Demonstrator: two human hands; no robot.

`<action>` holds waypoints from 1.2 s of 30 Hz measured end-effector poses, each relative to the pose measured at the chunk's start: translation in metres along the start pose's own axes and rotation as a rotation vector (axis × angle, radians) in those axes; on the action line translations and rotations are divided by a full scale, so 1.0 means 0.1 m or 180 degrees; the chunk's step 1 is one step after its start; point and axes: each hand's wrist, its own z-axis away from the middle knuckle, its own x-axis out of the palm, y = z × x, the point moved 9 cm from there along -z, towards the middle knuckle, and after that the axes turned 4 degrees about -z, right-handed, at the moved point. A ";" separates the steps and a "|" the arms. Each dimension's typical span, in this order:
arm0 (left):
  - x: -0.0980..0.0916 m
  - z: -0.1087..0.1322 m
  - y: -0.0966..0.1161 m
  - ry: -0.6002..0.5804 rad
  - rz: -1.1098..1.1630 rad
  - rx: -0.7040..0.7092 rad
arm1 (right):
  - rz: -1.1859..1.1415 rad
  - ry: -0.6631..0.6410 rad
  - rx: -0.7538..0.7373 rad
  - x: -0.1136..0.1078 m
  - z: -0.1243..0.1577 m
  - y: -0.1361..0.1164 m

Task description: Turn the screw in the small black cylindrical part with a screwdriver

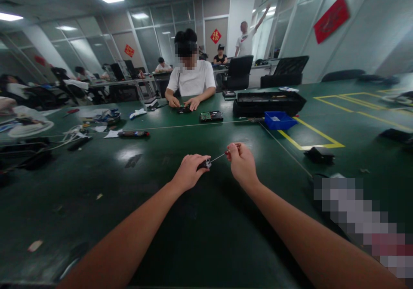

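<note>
A dark cylinder (pixel 202 164) lies in the left hand, just above or on the green table (pixel 180 246), its pale, ringed end turned toward the right; whether it touches the tabletop cannot be told. The left hand (pixel 189 170) is partly closed, fingers over the top and thumb below, gripping the cylinder near that end. The right hand (pixel 242 163) is closed in a pinch around the reddish handle of a screwdriver (pixel 219 156), whose thin shaft slants down leftward to the cylinder's end; whether the tip enters it or only touches it is too small to tell. Beyond the hands, a circuit board (pixel 211 116) lies flat near the table's far side. To its right, a blue bin (pixel 280 120) stands in front of a long black tray (pixel 269 104), beside a yellow taped outline (pixel 318 146). A black object (pixel 319 155) lies nearer, by the outline's front corner. On the left, a dark, red-tipped tool (pixel 134 134) rests near a tangle of pale cables (pixel 69 138). Across the table, a co-worker (pixel 190 80) in a white shirt has both hands on a small dark device (pixel 183 110).
</note>
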 end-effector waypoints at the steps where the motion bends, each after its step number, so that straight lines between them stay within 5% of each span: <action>1: 0.00 0.00 0.01 -0.0002 -0.0005 0.0002 | 0.0098 -0.0027 -0.0067 0.01 0.01 -0.02; 12: 0.07 0.01 0.03 -0.0093 -0.0010 0.0105 | 0.0949 -0.0508 -0.0849 0.17 0.09 -0.32; 17: 0.02 0.01 0.02 -0.0041 0.0109 -0.0006 | 0.1202 -0.0389 -0.0880 0.14 0.07 -0.31; 29: -0.15 0.03 -0.34 0.0543 0.2097 -0.1004 | 0.0872 0.0004 -0.0771 -0.04 0.06 -0.33; 36: -0.28 0.02 -0.03 0.0052 0.1733 -0.1055 | 0.0596 0.0137 -0.0890 -0.07 0.06 -0.35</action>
